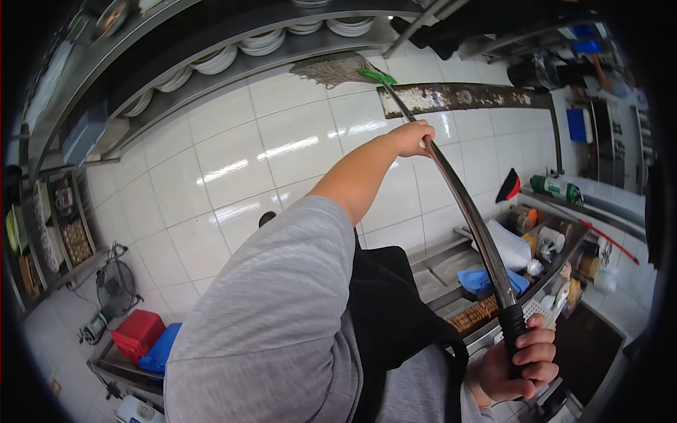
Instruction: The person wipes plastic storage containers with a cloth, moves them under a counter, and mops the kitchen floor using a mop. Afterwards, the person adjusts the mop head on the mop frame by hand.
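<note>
A mop handle (pixel 465 201) runs from the lower right up to a green clamp (pixel 377 75), which carries a grey string mop head (pixel 328 70). The mop head lies on the white tiled floor (pixel 233 141) beside the shelving. Partway down the metal shaft, my left hand (pixel 412 139) is closed around it, with that arm stretched forward. My right hand (pixel 525 363) wraps its fingers around the black grip at the handle's upper end, close to my body.
Stacks of white plates (pixel 262 42) fill a low shelf along the far side. A worn floor strip (pixel 465 99) crosses the tiles. To the right, a counter holds a blue cloth (pixel 486 280) and food containers. A fan (pixel 116 282) and red box (pixel 139 335) are left. Another person (pixel 606 74) is far right.
</note>
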`<state>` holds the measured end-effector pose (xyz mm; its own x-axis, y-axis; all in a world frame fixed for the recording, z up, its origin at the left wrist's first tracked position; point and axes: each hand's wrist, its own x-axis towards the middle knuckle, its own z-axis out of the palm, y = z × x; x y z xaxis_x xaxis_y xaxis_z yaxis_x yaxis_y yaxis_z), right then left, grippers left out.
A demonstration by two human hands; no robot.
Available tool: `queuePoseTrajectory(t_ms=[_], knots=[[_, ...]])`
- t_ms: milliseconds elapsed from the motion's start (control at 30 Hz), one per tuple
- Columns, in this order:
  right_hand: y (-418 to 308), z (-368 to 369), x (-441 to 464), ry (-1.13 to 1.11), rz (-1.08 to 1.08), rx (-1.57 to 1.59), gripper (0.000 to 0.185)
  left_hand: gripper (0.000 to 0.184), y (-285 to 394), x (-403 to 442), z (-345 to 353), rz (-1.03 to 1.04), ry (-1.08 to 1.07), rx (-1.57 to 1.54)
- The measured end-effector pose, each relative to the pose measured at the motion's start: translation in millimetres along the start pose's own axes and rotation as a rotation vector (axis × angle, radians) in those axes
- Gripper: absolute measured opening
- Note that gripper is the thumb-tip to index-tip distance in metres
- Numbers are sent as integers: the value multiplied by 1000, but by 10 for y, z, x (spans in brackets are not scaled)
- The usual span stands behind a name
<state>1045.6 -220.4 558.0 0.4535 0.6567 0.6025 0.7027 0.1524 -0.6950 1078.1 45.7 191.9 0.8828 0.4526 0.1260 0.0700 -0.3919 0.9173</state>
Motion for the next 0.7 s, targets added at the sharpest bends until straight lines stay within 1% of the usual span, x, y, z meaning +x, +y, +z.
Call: queuePoseTrajectory(t_ms=[33, 67, 100, 133, 200, 233, 333, 367, 400, 467, 533, 600, 667, 700], knots=[[-34, -4, -3, 27, -19, 16, 41, 26, 7, 26, 54, 105, -8, -52], [-74, 3, -16, 55, -39, 32, 40, 26, 88, 29, 76, 120, -20, -58], [-124, -43, -44, 119, 14, 99, 39, 27, 184, -12, 123, 98, -71, 1], [-134, -161, -35, 96, 19, 192, 37, 30, 272, -59, 137, 76, -118, 62], [-212, -318, 18, 151, 57, 325, 36, 33, 379, -187, 65, 102, -136, 86], [-294, -320, 37, 136, 50, 362, 35, 31, 417, -263, 10, 123, -135, 107], [-507, -252, -20, 203, 33, 365, 37, 31, 479, -557, -315, 188, -130, 128], [-565, -206, -22, 200, 29, 397, 35, 31, 523, -663, -499, 111, -170, 157], [-623, -123, -11, 242, 42, 408, 33, 30, 550, -800, -671, 33, -212, 188], [-680, 18, -37, 269, 72, 491, 32, 30, 470, -1123, -949, 28, -166, 193], [-749, 185, -76, 299, 125, 563, 31, 30, 411, -1509, -1264, -2, -171, 210], [-816, 452, -122, 283, 135, 631, 28, 31, 310, -1931, -1544, -49, -168, 248], [-882, 732, -147, 211, 176, 709, 27, 31, 270, -2372, -1866, -146, -179, 283], [-907, 895, -158, 222, 215, 751, 27, 32, 245, -2584, -2004, -195, -176, 306]])
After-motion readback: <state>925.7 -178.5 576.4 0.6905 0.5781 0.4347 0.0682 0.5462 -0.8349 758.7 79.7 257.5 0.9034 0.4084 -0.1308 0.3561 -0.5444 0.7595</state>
